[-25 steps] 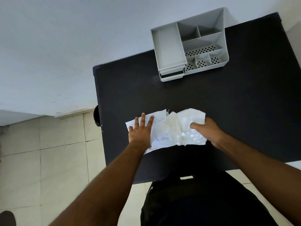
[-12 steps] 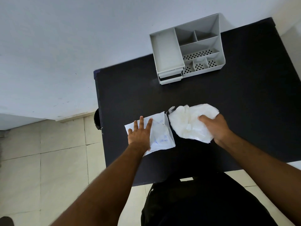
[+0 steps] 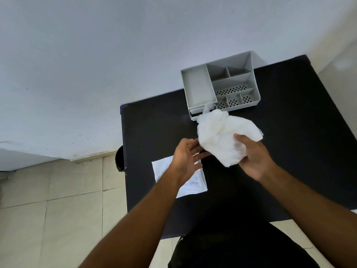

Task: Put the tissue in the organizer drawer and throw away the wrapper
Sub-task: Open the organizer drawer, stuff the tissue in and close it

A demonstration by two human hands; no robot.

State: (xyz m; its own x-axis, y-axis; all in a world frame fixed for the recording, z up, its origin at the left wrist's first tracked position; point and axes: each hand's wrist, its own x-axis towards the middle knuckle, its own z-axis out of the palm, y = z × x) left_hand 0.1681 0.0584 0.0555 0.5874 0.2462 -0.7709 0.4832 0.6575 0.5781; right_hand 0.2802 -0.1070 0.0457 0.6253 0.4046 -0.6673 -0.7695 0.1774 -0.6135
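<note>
My right hand point(image 3: 253, 157) grips a crumpled white wad of tissue point(image 3: 222, 136), held up above the black table point(image 3: 289, 142). My left hand point(image 3: 186, 158) hovers open just left of the tissue, its fingertips near the tissue's lower edge. Under the left wrist the flat white wrapper point(image 3: 195, 182) with blue print lies on the table. The grey organizer point(image 3: 220, 86) stands at the table's far edge against the wall, with small drawers point(image 3: 194, 113) at its front left, partly hidden by the tissue.
A dark round object point(image 3: 119, 158) sits on the floor at the table's left edge. Beige floor tiles point(image 3: 58, 200) lie to the left. A white wall point(image 3: 116, 64) runs behind the table. My dark clothing shows below the near edge.
My right hand lifted the tissue off the table, up toward the organizer. My left hand came off the wrapper and rose beside the tissue. The wrapper stayed put.
</note>
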